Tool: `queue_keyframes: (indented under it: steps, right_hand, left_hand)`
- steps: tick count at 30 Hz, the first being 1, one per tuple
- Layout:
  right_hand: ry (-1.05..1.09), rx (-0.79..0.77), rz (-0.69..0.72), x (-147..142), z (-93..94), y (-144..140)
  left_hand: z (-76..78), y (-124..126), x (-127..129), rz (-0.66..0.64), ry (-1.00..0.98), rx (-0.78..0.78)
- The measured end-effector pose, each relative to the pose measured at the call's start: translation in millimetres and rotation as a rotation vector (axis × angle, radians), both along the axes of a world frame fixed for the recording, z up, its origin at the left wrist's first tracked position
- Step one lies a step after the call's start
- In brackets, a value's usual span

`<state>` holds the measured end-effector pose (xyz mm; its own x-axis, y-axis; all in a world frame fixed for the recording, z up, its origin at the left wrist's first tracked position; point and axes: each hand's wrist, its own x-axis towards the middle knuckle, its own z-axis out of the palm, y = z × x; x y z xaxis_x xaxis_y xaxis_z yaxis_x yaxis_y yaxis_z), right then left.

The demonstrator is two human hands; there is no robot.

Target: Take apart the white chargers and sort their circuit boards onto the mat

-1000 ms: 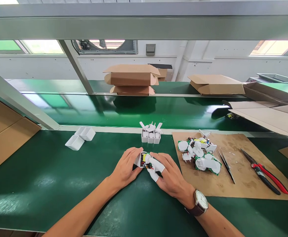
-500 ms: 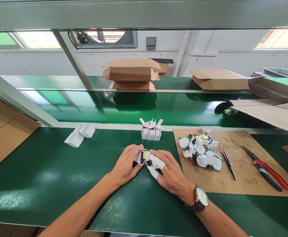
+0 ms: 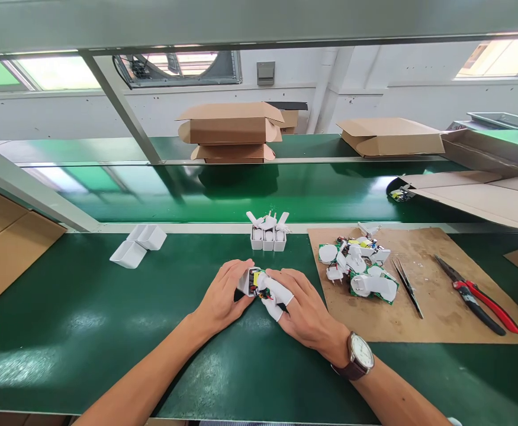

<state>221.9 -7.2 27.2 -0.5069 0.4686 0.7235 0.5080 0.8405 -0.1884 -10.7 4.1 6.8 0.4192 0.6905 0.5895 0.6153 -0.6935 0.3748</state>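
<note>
My left hand [image 3: 221, 294] is closed on a small white plastic case [image 3: 243, 283], its open end facing right. A circuit board [image 3: 256, 278] with a yellow part and wires sits at that open end, partly inside as far as I can see. My right hand [image 3: 308, 309], with white covers on the thumb and a finger, grips the board from the right. Beyond my hands, several white cases [image 3: 268, 238] with boards or plugs sticking out stand in a row. To the left lie empty white cases [image 3: 140, 244].
A brown cardboard sheet [image 3: 427, 328] at right carries a heap of circuit boards [image 3: 360, 266], tweezers [image 3: 407, 288] and red-and-black pliers [image 3: 476, 296]. Cardboard boxes [image 3: 232, 130] stand on the back ledge. A large carton [image 3: 10, 236] is at left, and an open carton flap [image 3: 476, 192] juts in from the right.
The whole view has shifted slightly. Both hands keep hold of the case and board, with hardly any movement between the two parts.
</note>
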Motion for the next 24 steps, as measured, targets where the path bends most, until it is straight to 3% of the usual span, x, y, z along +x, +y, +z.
queue_keyframes:
  steps: [24]
  right_hand:
    - [0.001, -0.061, 0.022, 0.5, -1.4, 1.9]
  left_hand:
    - [-3.7, 2.2, 0.4, 0.009, -0.029, 0.063]
